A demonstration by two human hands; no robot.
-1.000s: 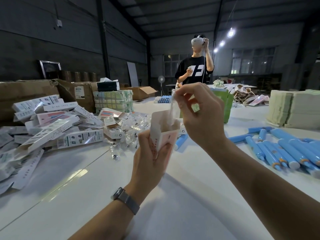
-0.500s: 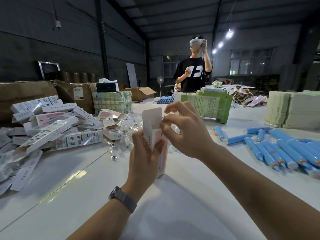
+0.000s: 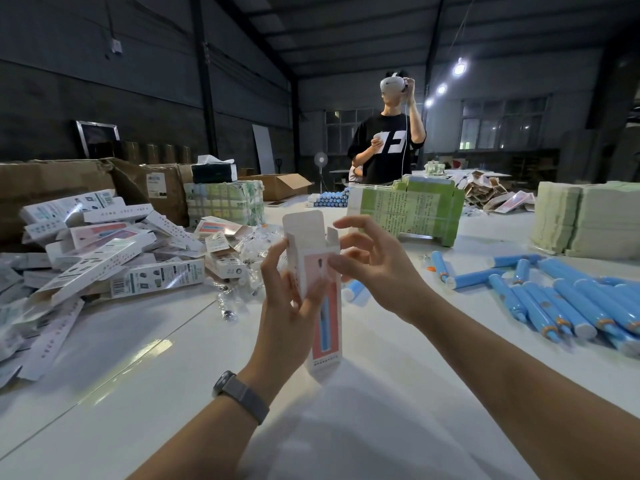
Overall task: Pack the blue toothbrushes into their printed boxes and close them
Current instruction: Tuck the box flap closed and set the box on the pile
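Pink and white, the box (image 3: 320,299) stands upright above the white counter (image 3: 145,375), held in the air by the person's left hand (image 3: 287,306). The fingers (image 3: 273,258) of this hand are curled round the box's left side and the thumb presses on its front, where a blue toothbrush is printed. The top flap is open and stands straight up. The right hand (image 3: 377,268) is just beside the box on its right; the thumb touches the front near the top, and the other fingers are spread and loosely bent, holding nothing. Whether a toothbrush is already inside, I cannot tell.

Many blue toothbrushes (image 3: 568,299) lie in a loose heap on the right part of the counter, well apart from the box. One more (image 3: 355,292) lies just behind the hands. On the left is a pile of boxes (image 3: 104,258), some open, some flat. Behind the counter stands another person (image 3: 386,147) in a black shirt with a white headset.
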